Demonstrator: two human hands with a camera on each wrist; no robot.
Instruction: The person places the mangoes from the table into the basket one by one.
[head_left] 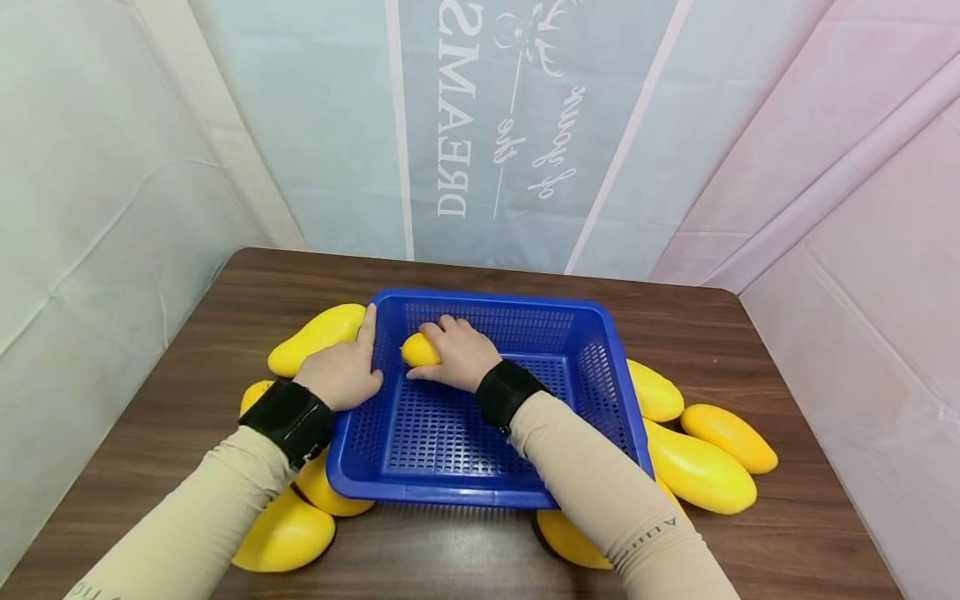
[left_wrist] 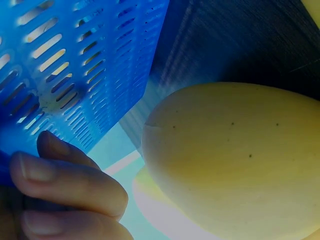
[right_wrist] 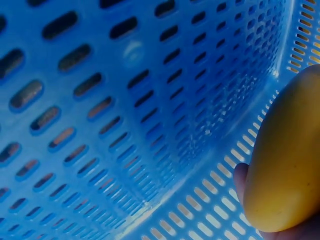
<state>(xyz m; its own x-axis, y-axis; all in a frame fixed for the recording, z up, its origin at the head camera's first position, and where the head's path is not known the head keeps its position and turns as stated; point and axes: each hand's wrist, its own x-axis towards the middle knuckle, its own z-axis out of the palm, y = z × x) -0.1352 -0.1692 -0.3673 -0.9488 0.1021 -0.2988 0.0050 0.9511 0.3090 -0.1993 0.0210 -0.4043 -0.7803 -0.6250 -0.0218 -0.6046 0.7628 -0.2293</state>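
Observation:
A blue plastic basket [head_left: 480,492] with slotted walls sits in the middle of the table. My left hand [head_left: 341,371] grips its left rim, thumb on the inner side and index finger stretched along the edge; in the left wrist view, curled fingers [left_wrist: 70,192] show beside the outer wall. Inside the basket, at its far left, my right hand [head_left: 461,354] holds a yellow mango [head_left: 420,350], seen also as a mango [right_wrist: 287,155] close to the slotted floor in the right wrist view. A large mango [left_wrist: 235,155] lies just outside the basket near my left hand.
Several mangoes lie left of the basket, among them a long mango [head_left: 315,342] and a near mango [head_left: 285,533]. More rest on the right, including a large mango [head_left: 701,467] and a mango [head_left: 573,537] partly under my right sleeve. Cloth walls surround the brown table [head_left: 450,554].

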